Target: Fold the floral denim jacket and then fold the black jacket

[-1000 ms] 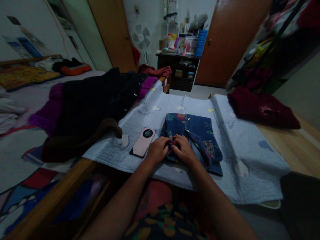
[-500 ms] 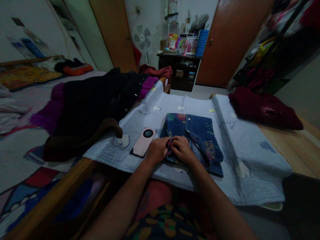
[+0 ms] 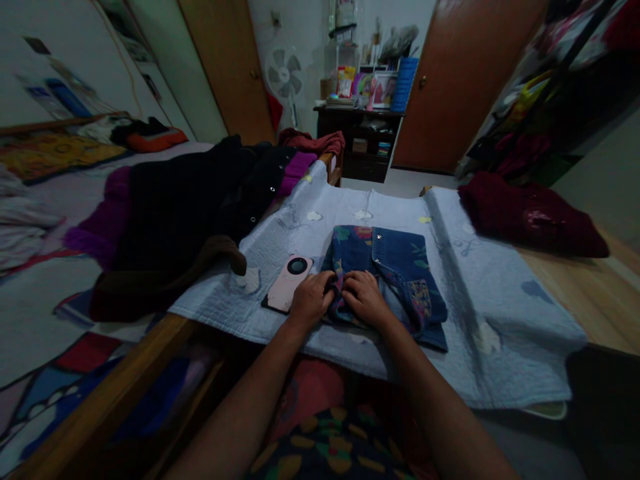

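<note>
A folded blue denim jacket (image 3: pixel 400 250) with floral patches and metal buttons lies on a pale blue quilted cloth (image 3: pixel 280 233). My left hand (image 3: pixel 313 295) is at its left edge, with curled fingers closed on the fabric. Close beside it, my right hand (image 3: pixel 365 297) has its fingers bent and closed on the jacket's front left part. The fingertips are partly hidden in the folds. A pink phone (image 3: pixel 284 290) with a round black camera ring lies face down just left of my left hand.
Dark clothing with purple trim (image 3: pixel 175 213) is heaped on the left, beside a wooden rail (image 3: pixel 120 380). A folded maroon garment (image 3: pixel 530 217) rests on the wooden surface (image 3: pixel 575 287) at right. Farther back stand a white fan (image 3: pixel 284 73) and a dark cabinet (image 3: pixel 350 143).
My left hand has shifted slightly left, so the gap between my hands is a little wider. The jacket and phone lie nearly as before.
</note>
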Demonstrator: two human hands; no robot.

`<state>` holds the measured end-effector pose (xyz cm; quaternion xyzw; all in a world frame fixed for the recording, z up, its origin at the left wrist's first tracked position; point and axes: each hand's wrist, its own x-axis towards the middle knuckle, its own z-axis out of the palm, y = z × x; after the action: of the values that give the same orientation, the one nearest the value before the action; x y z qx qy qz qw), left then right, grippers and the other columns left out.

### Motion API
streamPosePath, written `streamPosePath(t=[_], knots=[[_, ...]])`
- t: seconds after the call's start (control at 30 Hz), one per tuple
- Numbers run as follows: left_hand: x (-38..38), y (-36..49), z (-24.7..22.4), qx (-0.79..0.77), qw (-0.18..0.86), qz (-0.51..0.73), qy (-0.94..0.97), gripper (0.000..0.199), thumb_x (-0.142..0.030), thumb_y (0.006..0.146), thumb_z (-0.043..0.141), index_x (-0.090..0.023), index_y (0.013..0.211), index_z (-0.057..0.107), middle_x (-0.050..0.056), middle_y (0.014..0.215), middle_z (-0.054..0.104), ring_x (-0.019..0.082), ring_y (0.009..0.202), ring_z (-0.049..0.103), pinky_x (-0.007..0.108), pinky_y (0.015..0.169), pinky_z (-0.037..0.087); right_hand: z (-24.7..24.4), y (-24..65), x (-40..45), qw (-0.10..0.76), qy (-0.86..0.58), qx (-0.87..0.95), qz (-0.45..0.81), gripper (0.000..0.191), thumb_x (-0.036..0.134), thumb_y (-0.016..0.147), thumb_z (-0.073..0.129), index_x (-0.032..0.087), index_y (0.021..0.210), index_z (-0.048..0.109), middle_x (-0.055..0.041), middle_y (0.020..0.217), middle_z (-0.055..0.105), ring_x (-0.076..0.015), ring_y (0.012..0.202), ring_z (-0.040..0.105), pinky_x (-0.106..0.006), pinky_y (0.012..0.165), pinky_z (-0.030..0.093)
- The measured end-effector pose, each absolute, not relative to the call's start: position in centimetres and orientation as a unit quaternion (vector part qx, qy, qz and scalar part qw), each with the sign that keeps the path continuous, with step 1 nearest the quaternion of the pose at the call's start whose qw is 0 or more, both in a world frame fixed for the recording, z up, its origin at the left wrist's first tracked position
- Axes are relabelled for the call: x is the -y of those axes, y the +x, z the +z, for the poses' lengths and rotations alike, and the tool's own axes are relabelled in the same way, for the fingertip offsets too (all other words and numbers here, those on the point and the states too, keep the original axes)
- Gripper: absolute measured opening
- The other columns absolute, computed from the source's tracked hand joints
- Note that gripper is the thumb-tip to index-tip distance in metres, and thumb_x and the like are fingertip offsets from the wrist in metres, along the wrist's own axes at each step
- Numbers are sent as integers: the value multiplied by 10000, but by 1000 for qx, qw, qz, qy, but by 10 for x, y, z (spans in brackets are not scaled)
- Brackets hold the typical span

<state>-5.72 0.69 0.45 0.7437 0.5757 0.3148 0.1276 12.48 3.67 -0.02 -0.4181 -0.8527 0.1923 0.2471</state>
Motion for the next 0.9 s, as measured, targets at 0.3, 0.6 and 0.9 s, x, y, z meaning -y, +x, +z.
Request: streamPosePath(t=[0.3, 0.6, 0.9], knots=[[-7, -51, 10, -548, 68, 269, 789, 459, -139, 788, 572, -220, 1236, 519, 79, 1067, 652, 244, 962, 582, 353, 878, 430, -2, 124, -38, 234, -430, 850, 194, 239, 165, 851, 470, 223, 1018, 631, -51, 1145, 602, -206, 1126, 480, -423, 1072, 240], [-5, -46, 4, -589, -24, 234, 773, 583, -109, 778, 520, -178, 1345, 407, 69, 942, 653, 233, 869, 612, 341, 803, 470, 1, 124, -37, 231, -424, 853, 199, 221, 172, 858, 478, 231, 993, 643, -44, 1164, 597, -206, 1134, 477, -432, 1072, 224], [-5, -52, -6, -579, 20, 318, 751, 682, -47, 748, 453, -160, 1410, 333, 108, 1093, 625, 226, 994, 597, 385, 926, 443, 0, 125, -38, 232, -427, 851, 199, 194, 178, 859, 490, 227, 970, 641, -36, 1139, 602, -200, 1114, 483, -416, 1055, 245]])
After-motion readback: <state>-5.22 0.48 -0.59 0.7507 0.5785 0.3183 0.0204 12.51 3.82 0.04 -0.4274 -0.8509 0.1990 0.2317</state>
